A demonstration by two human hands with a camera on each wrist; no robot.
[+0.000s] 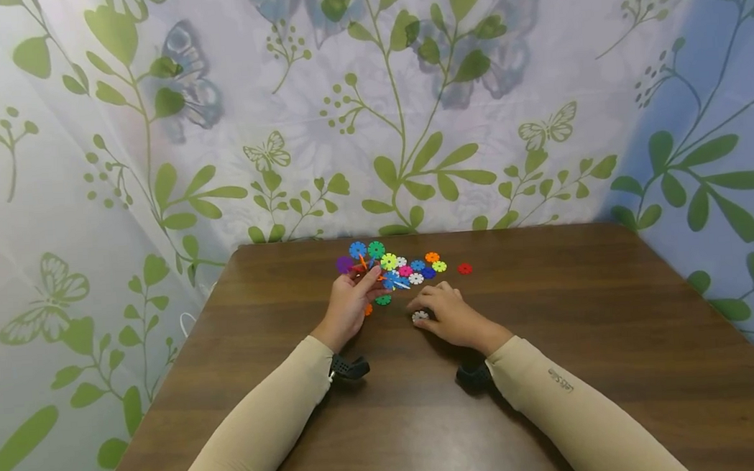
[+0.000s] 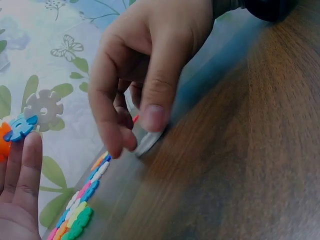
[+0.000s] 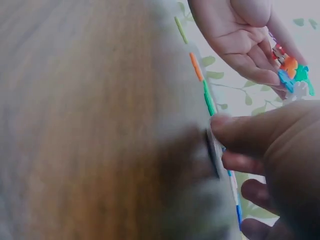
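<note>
The left hand (image 1: 350,305) is raised above the dark brown wood-grain counter (image 1: 581,288), its grip holding a joined cluster of notched plastic discs (image 2: 22,128) between thumb and fingers; blue, orange, green and white pieces show in it. The right hand (image 1: 449,314) is down at the surface, its grip pinching a loose white notched plastic disc (image 1: 420,316), the thumb on the near side and the fingers round the far side; whether the whole disc is clear of the wood I cannot tell. Beyond the hands, flat notched discs in several colours lie close together, among them a pink disc (image 1: 405,270), a dark blue disc (image 1: 428,273) and an orange disc (image 1: 432,257), while a red disc (image 1: 465,268) lies apart at the right end. A green disc (image 1: 384,300) lies just beside the left hand. Beige sleeves (image 1: 265,415) cover both forearms, with black straps (image 1: 349,367) at the wrists. Behind the counter hangs a pale cloth (image 1: 314,160) printed with green leaves and butterflies.
</note>
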